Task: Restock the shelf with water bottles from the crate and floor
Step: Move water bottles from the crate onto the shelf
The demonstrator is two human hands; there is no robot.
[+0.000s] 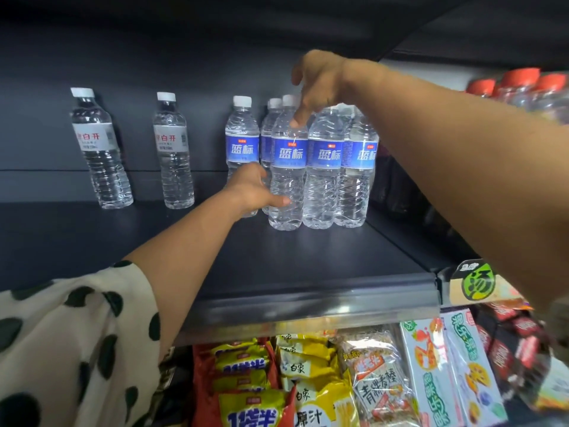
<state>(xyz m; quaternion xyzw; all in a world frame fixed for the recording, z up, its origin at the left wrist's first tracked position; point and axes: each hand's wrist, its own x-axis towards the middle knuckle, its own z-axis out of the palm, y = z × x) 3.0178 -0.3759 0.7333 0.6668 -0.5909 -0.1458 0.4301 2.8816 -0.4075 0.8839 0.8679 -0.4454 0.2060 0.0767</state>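
**Two hands on the blue-label bottles**

Two hands reach onto the dark shelf [308, 266] as I watch through the head camera. My left hand [251, 189] sits low against the front blue-label bottle [288, 167], thumb pressed across its lower body and the other fingers hidden behind it, so the grip seems to wrap that bottle. My right hand [320, 83] hangs above the same cluster with its fingers pointing down; one fingertip touches the shoulder of the front bottle, near its neck, and the grip is loose and holds nothing.

Blue-label bottles stand upright in a tight group toward the right of the shelf, touching one another, with one more [242, 134] just behind my left hand. Well apart to the left stand two white-label bottles [101, 149], upright and spaced from each other.

Red-capped bottles [520, 87] show on the neighbouring section at the far right, blurred. Below the shelf edge lie snack packets [308, 380] in yellow, red and clear wrappers. A spotted sleeve [70, 349] covers my left upper arm. I cannot see the crate or the floor.
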